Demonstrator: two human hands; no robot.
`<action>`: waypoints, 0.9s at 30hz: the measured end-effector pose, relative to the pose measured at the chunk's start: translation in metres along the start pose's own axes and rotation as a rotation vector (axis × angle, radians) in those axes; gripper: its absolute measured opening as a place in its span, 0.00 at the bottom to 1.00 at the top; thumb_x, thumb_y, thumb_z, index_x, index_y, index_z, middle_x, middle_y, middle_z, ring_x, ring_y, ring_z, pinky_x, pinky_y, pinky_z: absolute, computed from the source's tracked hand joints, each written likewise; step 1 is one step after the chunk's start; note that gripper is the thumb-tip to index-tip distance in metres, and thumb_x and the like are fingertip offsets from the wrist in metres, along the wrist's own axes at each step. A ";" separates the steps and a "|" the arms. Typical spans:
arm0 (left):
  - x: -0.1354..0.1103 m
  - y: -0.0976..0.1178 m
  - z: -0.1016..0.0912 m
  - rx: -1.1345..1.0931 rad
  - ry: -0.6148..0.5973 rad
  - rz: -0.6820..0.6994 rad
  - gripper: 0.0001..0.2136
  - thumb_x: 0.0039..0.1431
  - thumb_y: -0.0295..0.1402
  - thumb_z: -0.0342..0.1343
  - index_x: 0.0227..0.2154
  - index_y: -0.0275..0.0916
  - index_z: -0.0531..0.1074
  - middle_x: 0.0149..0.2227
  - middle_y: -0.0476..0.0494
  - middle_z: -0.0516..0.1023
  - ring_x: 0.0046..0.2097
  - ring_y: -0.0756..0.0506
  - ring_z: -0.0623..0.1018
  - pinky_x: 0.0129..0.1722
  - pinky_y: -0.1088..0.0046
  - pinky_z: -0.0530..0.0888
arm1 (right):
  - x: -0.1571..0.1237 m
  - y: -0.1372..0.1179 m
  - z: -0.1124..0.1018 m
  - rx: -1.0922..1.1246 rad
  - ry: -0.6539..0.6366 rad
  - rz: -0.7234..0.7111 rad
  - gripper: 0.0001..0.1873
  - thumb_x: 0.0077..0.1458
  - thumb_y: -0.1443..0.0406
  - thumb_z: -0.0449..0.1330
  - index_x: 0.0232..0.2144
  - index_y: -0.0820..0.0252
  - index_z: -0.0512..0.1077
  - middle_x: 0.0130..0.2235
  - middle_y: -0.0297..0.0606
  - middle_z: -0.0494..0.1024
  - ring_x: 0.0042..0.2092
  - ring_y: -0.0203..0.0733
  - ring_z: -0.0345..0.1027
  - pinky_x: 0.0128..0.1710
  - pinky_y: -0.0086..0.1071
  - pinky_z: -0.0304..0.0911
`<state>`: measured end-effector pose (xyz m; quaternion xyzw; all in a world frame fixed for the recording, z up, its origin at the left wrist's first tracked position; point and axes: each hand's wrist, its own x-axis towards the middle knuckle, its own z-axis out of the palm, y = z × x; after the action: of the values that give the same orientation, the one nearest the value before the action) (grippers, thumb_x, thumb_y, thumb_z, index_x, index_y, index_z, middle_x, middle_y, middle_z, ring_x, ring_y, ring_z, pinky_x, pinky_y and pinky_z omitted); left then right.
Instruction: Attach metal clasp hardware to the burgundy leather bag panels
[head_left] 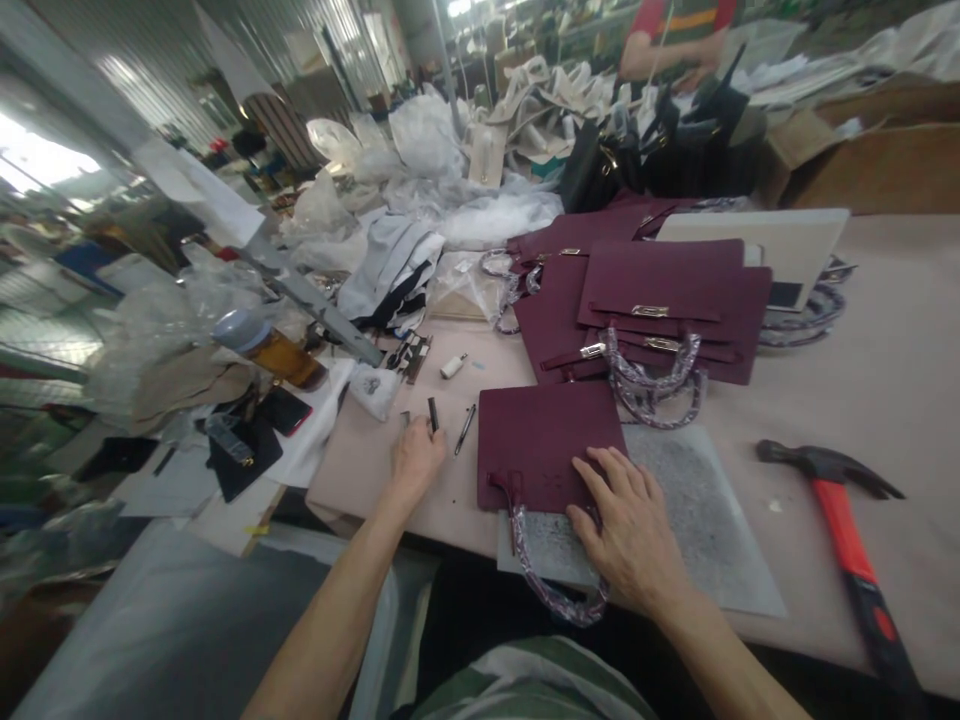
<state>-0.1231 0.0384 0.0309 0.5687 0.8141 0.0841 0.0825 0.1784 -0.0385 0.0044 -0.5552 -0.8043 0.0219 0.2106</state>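
Note:
A maroon handbag [547, 440] lies flat in front of me, partly on a grey mat [697, 520], its plastic-wrapped handle [555, 590] hanging toward me. My right hand [626, 525] rests flat on the bag's near right corner, fingers spread. My left hand [416, 458] reaches left of the bag, its fingers curled at a small dark tool [433, 413] on the table. A thin metal pin [465, 428] lies just right of that hand.
Several more maroon bags [660, 300] are stacked behind. A red-handled hammer [847, 530] lies at right. A capped bottle [270, 350], a phone [285, 408], plastic wrap and cloth crowd the left. Another person's arm [675, 50] works at the far end near black bags.

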 end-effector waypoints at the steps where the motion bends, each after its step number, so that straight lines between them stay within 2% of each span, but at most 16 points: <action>1: 0.000 0.001 -0.002 0.038 0.027 0.014 0.13 0.67 0.29 0.58 0.52 0.30 0.74 0.47 0.31 0.79 0.50 0.33 0.78 0.49 0.62 0.73 | 0.000 0.001 0.000 0.000 0.005 -0.006 0.24 0.68 0.58 0.48 0.61 0.62 0.67 0.64 0.46 0.63 0.67 0.57 0.50 0.63 0.57 0.51; 3: -0.001 0.005 -0.004 0.074 0.083 0.077 0.13 0.67 0.28 0.57 0.53 0.32 0.74 0.51 0.33 0.77 0.52 0.36 0.78 0.50 0.65 0.73 | 0.001 0.002 0.001 0.000 0.024 -0.022 0.25 0.69 0.57 0.46 0.60 0.63 0.67 0.63 0.47 0.63 0.66 0.58 0.51 0.62 0.57 0.52; 5: 0.000 0.012 -0.004 0.053 0.066 0.143 0.10 0.68 0.28 0.57 0.49 0.35 0.76 0.50 0.37 0.78 0.51 0.39 0.78 0.50 0.67 0.73 | 0.001 0.003 0.002 -0.001 0.051 -0.037 0.25 0.70 0.57 0.44 0.60 0.63 0.67 0.63 0.47 0.64 0.65 0.59 0.52 0.62 0.58 0.52; 8: 0.008 0.025 -0.001 -0.002 -0.068 0.161 0.09 0.66 0.34 0.61 0.45 0.37 0.78 0.45 0.38 0.80 0.49 0.39 0.79 0.49 0.68 0.73 | 0.002 0.005 0.004 -0.011 0.078 -0.057 0.25 0.71 0.56 0.43 0.59 0.63 0.67 0.62 0.48 0.65 0.65 0.60 0.54 0.61 0.58 0.53; 11: 0.022 0.039 0.002 -0.023 -0.208 0.091 0.11 0.62 0.38 0.64 0.42 0.35 0.79 0.44 0.33 0.81 0.49 0.35 0.79 0.47 0.66 0.74 | 0.003 0.004 0.004 -0.024 0.092 -0.068 0.26 0.71 0.56 0.43 0.59 0.64 0.67 0.62 0.48 0.65 0.64 0.60 0.55 0.60 0.58 0.54; 13: 0.033 0.045 0.002 -0.043 -0.263 0.053 0.09 0.59 0.33 0.65 0.38 0.33 0.79 0.43 0.28 0.81 0.49 0.33 0.80 0.46 0.65 0.75 | 0.003 0.004 0.004 -0.025 0.096 -0.075 0.26 0.71 0.55 0.43 0.59 0.63 0.67 0.61 0.48 0.66 0.64 0.60 0.55 0.60 0.58 0.55; 16: 0.047 0.046 0.000 -0.091 -0.313 0.035 0.01 0.52 0.23 0.63 0.28 0.32 0.78 0.35 0.27 0.81 0.45 0.32 0.81 0.43 0.64 0.76 | 0.003 0.004 0.005 -0.023 0.090 -0.066 0.25 0.70 0.55 0.44 0.59 0.63 0.67 0.61 0.47 0.66 0.64 0.59 0.55 0.60 0.58 0.55; 18: 0.051 0.040 -0.004 -0.163 -0.333 0.050 0.05 0.50 0.21 0.60 0.22 0.33 0.75 0.28 0.30 0.80 0.39 0.33 0.82 0.39 0.65 0.76 | 0.003 0.005 0.006 -0.017 0.097 -0.057 0.25 0.70 0.56 0.45 0.59 0.63 0.68 0.62 0.47 0.66 0.64 0.59 0.55 0.60 0.58 0.54; 20: 0.048 0.033 -0.009 -0.273 -0.334 0.078 0.06 0.53 0.23 0.58 0.22 0.34 0.73 0.24 0.36 0.78 0.34 0.37 0.82 0.35 0.68 0.76 | 0.003 0.005 0.007 -0.005 0.101 -0.054 0.25 0.69 0.56 0.46 0.59 0.63 0.68 0.61 0.48 0.66 0.64 0.59 0.55 0.61 0.58 0.54; 22: 0.039 0.030 -0.014 -0.399 -0.321 0.095 0.07 0.59 0.27 0.52 0.28 0.34 0.73 0.27 0.40 0.79 0.32 0.42 0.82 0.33 0.73 0.76 | 0.003 0.004 0.006 0.007 0.089 -0.050 0.24 0.68 0.57 0.48 0.59 0.63 0.69 0.62 0.48 0.66 0.64 0.58 0.55 0.62 0.57 0.53; 24: 0.022 0.033 -0.016 -0.682 -0.319 0.099 0.07 0.61 0.31 0.50 0.33 0.35 0.72 0.33 0.40 0.81 0.34 0.45 0.82 0.34 0.75 0.77 | 0.002 0.003 0.005 0.014 0.065 -0.038 0.24 0.68 0.57 0.49 0.59 0.62 0.69 0.62 0.48 0.65 0.65 0.58 0.54 0.63 0.56 0.52; 27: -0.014 0.051 -0.007 -1.214 -0.398 0.125 0.09 0.56 0.37 0.57 0.34 0.35 0.71 0.35 0.40 0.81 0.35 0.45 0.82 0.34 0.74 0.78 | 0.001 0.002 0.003 0.013 0.041 -0.017 0.24 0.67 0.58 0.50 0.59 0.62 0.69 0.63 0.48 0.64 0.66 0.57 0.52 0.64 0.56 0.51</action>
<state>-0.0736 0.0426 0.0503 0.4719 0.5561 0.4273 0.5342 0.1787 -0.0360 0.0015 -0.5473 -0.8043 0.0140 0.2309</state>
